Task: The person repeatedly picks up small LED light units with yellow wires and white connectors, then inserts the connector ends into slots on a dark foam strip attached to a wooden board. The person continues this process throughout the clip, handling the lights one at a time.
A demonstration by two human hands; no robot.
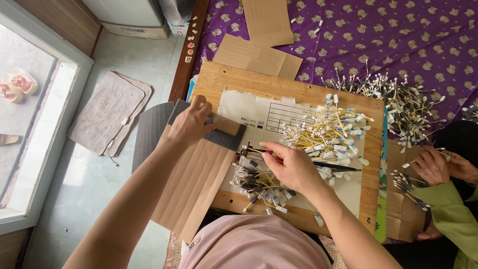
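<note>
Meanwhile the left hand (191, 124) presses a dark block (219, 130) while the right hand (291, 164) pinches a yellow wire (255, 150).

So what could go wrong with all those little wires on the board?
The yellow wire pile lies loose and tangled, so pulling one wire with the right hand might drag others along. The finished bundle lies near the wooden board's front edge and could slide off. The left hand presses a dark block near the cardboard sheet, which overhangs the board and may slip.
</note>
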